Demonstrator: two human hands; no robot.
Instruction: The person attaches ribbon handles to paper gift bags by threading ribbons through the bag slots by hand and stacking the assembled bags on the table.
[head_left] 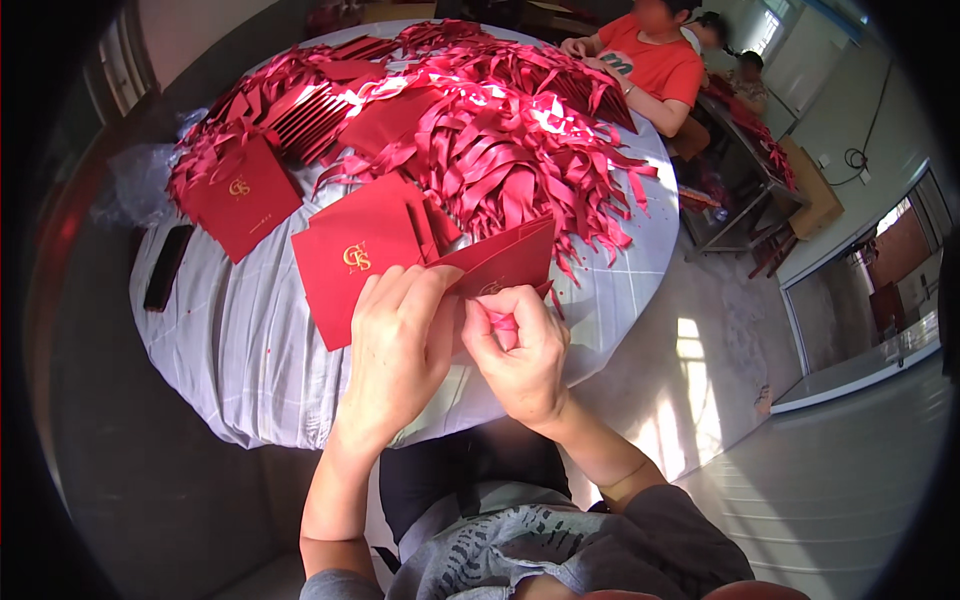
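My left hand [400,335] is closed on the near edge of a red paper gift bag [520,248] with gold lettering, tilted above the table's front. Fingers curled, my right hand [522,350] pinches a pink-red ribbon [504,330] close against the bag's near side. My two hands almost touch, and they hide where the ribbon meets the bag. Just beyond my left hand lies a pile of flat red bags [350,245] with a gold emblem on top.
A round table with a pale cloth [240,370] carries heaps of red bags and loose ribbons [510,160]. Another red bag [245,200] and a black phone-like object [168,268] lie at left, near clear plastic [145,185]. A person in orange-red [650,60] sits across.
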